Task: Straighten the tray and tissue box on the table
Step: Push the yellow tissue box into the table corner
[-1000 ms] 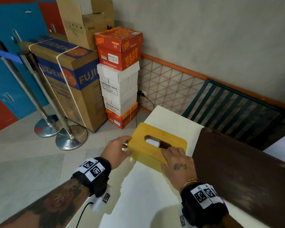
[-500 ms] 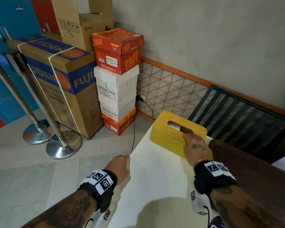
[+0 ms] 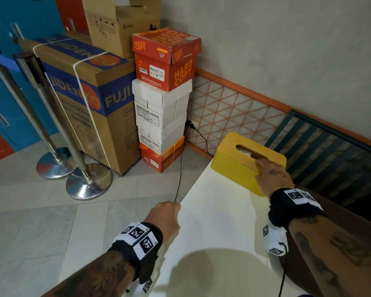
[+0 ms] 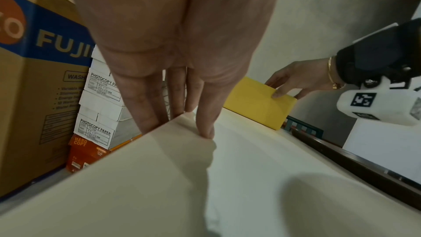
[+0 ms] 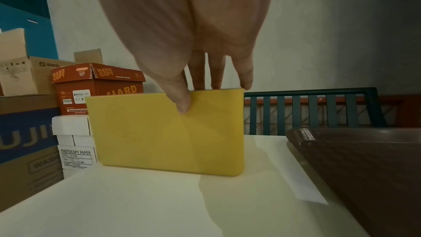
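Observation:
A yellow tissue box [image 3: 234, 166] [image 5: 159, 132] stands at the far corner of the white table [image 3: 212, 232], its slot facing up. My right hand [image 3: 270, 174] [image 5: 205, 82] grips its near right corner, thumb on the side face and fingers over the top. The dark brown tray [image 5: 364, 168] [image 4: 353, 165] lies just right of the box; in the head view my right forearm hides most of it. My left hand [image 3: 167, 213] [image 4: 177, 78] rests on the table's left edge with straight fingers, holding nothing.
Stacked copy-paper cartons [image 3: 165, 99] and a large cardboard box [image 3: 90, 99] stand on the floor left of the table, with two stanchion posts [image 3: 88, 183]. A green slatted frame [image 3: 330, 151] leans on the wall behind. A white paper slip [image 5: 307, 192] lies beside the tray.
The tissue box has moved from the table's near left part to its far corner under my right hand. My left hand let go of it and dropped to the table edge.

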`<state>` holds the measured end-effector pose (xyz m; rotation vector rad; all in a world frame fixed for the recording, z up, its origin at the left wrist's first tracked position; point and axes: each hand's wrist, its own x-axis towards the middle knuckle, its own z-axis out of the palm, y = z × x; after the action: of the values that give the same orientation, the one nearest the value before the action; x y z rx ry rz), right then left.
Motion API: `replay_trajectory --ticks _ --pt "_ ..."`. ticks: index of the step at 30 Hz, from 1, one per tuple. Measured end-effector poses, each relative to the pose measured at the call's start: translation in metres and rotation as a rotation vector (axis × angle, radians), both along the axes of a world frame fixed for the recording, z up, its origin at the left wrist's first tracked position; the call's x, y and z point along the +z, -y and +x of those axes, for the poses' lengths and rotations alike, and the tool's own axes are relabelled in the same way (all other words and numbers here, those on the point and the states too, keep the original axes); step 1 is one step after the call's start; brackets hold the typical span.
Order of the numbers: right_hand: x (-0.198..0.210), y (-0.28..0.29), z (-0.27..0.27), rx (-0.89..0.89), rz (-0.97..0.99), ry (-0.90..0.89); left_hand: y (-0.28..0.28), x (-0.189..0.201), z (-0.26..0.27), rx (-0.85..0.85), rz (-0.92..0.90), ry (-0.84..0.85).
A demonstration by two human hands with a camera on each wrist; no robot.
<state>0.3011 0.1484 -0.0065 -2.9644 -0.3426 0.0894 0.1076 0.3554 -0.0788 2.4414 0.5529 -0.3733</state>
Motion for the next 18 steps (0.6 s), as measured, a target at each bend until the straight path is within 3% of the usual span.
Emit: replay_trajectory --ticks 18 --pt "0.0033 -0.0057 0.0116 0.011 -0.014 0.0 -0.0016 -0.0029 0.0075 0.034 -0.034 0.0"
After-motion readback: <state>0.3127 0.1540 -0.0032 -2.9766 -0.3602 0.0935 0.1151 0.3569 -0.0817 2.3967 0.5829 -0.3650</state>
